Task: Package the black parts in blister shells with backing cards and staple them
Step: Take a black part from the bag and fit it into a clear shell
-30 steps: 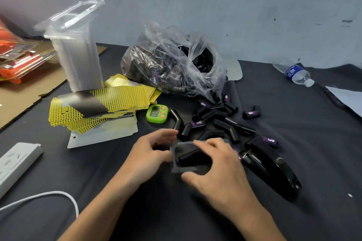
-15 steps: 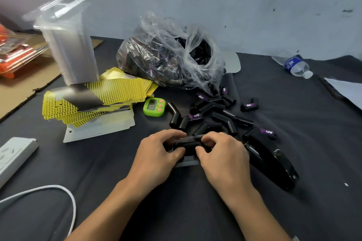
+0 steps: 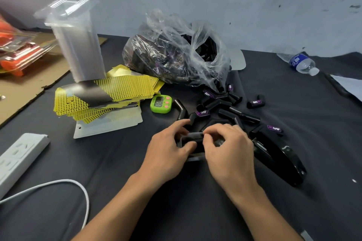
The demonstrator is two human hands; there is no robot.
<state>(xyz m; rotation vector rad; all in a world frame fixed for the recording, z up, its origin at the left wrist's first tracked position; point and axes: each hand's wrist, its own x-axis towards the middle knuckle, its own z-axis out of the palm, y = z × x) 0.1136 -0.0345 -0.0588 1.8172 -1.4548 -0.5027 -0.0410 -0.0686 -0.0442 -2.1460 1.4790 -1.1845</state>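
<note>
Both my hands meet over a clear blister shell [image 3: 193, 157] with a black part [image 3: 195, 135] in it, low in the middle of the dark cloth. My left hand [image 3: 170, 150] grips the shell's left side, thumb and fingers curled round it. My right hand [image 3: 227, 145] pinches the part and shell from the right. Most of the shell is hidden under my fingers. Several loose black parts [image 3: 227, 107] with purple labels lie just beyond. Yellow dotted backing cards [image 3: 98, 100] are piled at the left. A black stapler [image 3: 280, 160] lies right of my right hand.
A tall stack of clear blister shells [image 3: 78, 41] stands behind the cards. A plastic bag of black parts [image 3: 172, 55] sits at the back. A green timer [image 3: 161, 103], a white power strip [image 3: 17, 156] with cable, a water bottle [image 3: 299, 62] and cardboard [image 3: 25, 88] lie around.
My hands closed in on the shell from both sides; the right hand moved from lying flat over it to pinching the part. The camera view shifted slightly.
</note>
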